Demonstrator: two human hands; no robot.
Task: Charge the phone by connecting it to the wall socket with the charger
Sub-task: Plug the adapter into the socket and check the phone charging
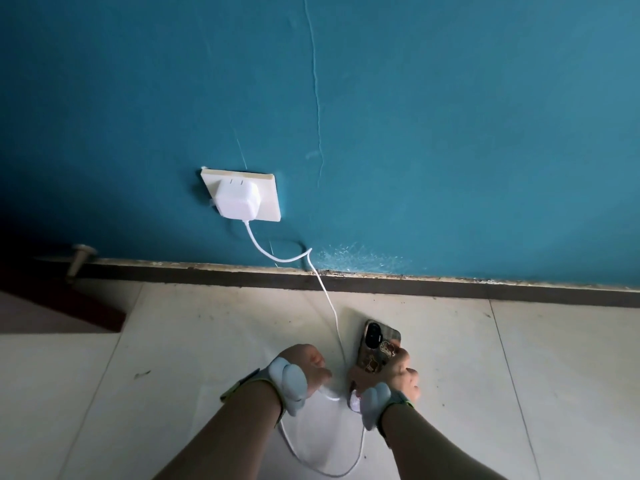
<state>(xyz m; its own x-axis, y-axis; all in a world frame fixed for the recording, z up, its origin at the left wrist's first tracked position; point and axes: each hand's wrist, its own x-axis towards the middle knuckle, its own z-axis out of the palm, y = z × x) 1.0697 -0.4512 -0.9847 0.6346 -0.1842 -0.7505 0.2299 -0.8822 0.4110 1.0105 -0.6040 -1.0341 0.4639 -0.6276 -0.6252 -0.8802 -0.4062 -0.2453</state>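
**Phone held near the plugged-in charger**

On the tiled floor [450, 375] by the blue wall [415, 133], one phone [379, 344] shows its patterned back and dark camera block. The right hand [398, 375] grips its lower end. The left hand [308, 370] curls round the white cable [327, 296]. One white charger [237, 199] sits in the single socket [266, 192]. Both wrists carry pale bands.

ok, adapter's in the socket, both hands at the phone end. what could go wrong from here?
1. The cable runs fairly taut from the adapter to the hands; a tug might loosen the adapter from the wall socket.
2. The right hand grips the phone only at its lower end, so it could slip.
3. The left hand hides the plug, so misalignment is possible.
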